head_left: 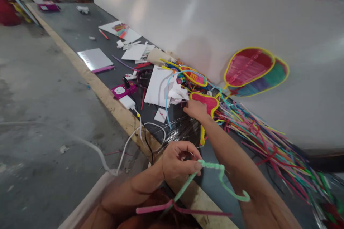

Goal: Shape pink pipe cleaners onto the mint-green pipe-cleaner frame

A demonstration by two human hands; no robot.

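Close to my body, my left hand (180, 161) pinches a mint green pipe cleaner (221, 177) between thumb and fingertips. The green piece is bent into an angular outline with a hooked free end. Its lower stem meets a pink pipe cleaner (156, 208) that spreads to both sides. Farther forward, my right hand (198, 110) reaches down to the table with fingers curled together; what they hold, if anything, is hidden. Beside it are a crumpled white tissue (178, 92) and a pink shape with a yellow fuzzy edge (205, 100). Clear thin strands (178, 130) lie below that hand.
A large bundle of coloured pipe cleaners (258, 132) runs along the right. Two yellow-rimmed petal shapes (249, 68) lean against the white board (204, 10). White sheets (157, 86), a purple box (120, 91) and a white charger with cables (127, 102) lie toward the wooden edge (94, 80).
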